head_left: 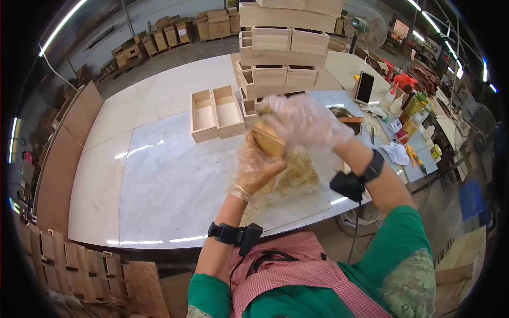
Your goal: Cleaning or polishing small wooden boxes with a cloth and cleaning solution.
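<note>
The wooden piece [268, 141] was clamped over the table [159, 180] by the fingers of the left hand [256, 168]; those of the right hand [310, 119], blurred, could not be told. Steady support and even pressure seemed needed.

"How does the wood piece [269, 140] look to you?"
"Yellowish tan from where I sit; flat-faced, straight-edged, tilted; the left hand [260, 165] grips it around the sides."
"And its far end?"
"Partly hidden from me by the right hand [306, 121], which is blurred; I can't tell whether the lower end rests on anything."
</note>
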### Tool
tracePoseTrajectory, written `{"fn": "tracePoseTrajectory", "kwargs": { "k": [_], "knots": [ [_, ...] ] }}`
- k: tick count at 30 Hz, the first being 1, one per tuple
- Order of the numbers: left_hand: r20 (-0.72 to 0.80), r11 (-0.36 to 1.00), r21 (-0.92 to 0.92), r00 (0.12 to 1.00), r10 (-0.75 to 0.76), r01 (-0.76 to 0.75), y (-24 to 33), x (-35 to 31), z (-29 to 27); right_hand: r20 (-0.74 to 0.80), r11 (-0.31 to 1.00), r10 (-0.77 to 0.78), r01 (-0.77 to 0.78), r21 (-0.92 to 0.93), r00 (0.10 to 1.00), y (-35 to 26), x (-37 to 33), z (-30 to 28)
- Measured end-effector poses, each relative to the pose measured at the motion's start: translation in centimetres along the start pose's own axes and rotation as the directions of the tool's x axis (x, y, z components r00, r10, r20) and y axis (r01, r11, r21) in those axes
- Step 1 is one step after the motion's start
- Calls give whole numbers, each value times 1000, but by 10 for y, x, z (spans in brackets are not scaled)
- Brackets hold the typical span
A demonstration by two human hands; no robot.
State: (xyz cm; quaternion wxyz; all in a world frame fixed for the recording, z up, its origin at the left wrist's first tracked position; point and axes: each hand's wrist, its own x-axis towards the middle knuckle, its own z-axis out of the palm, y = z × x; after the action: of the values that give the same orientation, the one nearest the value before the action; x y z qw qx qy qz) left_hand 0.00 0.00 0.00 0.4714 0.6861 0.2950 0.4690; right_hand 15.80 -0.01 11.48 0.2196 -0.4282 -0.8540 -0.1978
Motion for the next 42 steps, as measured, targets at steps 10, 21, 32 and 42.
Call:
{"fn": "tracePoseTrajectory", "kwargs": {
  "k": [10,21,32,42],
  "knots": [
    [-83,989,-90,990,110,-118,-12,0,7,104,983,95,-110,147,990,-37,-45,-33],
    [-82,992,-44,990,115,-119,-7,0,8,71,976,-52,36,215,996,-34,-52,-36],
    [-107,991,46,986,127,-123,12,-4,12,129,914,359,-376,151,924,32,-31,-19],
    [138,992,110,990,39,-54,3,-44,33,169,696,643,-662,280,747,20,-111,-29]
  ]
}}
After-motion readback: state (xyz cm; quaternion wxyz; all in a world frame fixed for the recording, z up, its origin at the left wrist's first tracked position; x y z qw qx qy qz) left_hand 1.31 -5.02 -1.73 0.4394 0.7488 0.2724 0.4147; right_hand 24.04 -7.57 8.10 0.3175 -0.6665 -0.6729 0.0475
